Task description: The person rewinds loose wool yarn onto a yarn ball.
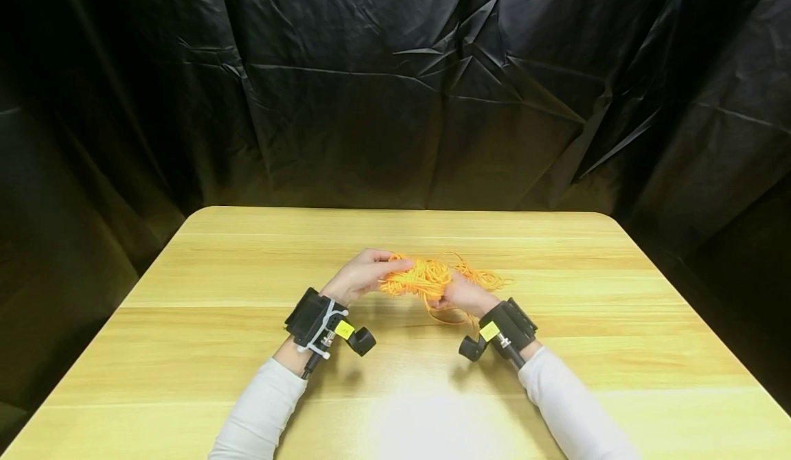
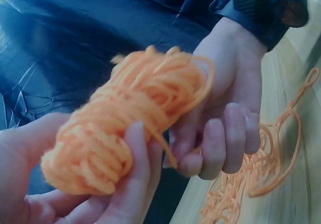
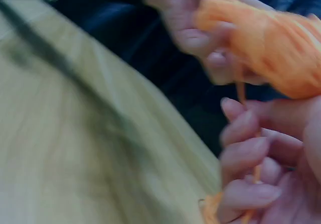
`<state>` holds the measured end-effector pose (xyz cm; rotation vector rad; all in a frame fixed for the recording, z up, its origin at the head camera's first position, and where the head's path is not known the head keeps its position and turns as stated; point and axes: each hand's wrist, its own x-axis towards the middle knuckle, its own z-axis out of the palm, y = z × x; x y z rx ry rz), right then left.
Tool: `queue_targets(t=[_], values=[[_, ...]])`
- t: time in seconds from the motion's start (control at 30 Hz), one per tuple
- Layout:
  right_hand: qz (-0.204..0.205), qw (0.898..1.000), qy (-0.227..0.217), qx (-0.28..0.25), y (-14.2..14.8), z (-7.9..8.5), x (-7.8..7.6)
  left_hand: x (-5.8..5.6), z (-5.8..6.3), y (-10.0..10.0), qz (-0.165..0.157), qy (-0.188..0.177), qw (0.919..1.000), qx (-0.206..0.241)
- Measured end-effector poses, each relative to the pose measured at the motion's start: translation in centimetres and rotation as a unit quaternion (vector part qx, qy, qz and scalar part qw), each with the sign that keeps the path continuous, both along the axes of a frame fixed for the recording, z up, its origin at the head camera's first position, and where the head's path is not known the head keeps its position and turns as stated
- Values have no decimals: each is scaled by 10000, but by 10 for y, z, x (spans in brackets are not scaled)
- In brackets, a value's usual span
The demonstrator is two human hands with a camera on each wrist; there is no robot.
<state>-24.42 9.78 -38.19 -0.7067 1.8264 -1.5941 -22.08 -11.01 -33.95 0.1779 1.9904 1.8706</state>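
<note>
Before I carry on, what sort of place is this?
Probably a staged recording station: a creased, glossy black sheet hangs behind a pale wood-grain table, and a black strapped camera rig is worn on each wrist.

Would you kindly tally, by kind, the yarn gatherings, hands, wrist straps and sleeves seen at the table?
Wound orange yarn bundle: 1
Loose orange yarn heap: 1
Hands: 2, left hand and right hand
Black wrist straps: 2, left strap and right strap
White sleeves: 2, left sleeve and right sleeve
Total: 8
</note>
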Motion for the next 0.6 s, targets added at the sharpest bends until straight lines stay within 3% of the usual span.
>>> queue_targets(t=[0.1,0.23,0.4,0.6], values=[[147,9990,-378,-186,4,6,-3,-1,-1,-1,-297,72,9994,-153],[32,9990,-428,-93,1,14,-9,-1,-2,-2,-463,142,9986,-224],[-476,9983,-123,306,-6,27,-15,0,0,-2,-489,161,9981,-346],[-1113,9863,918,801,-13,47,-11,0,0,-3,-168,141,9967,-787]])
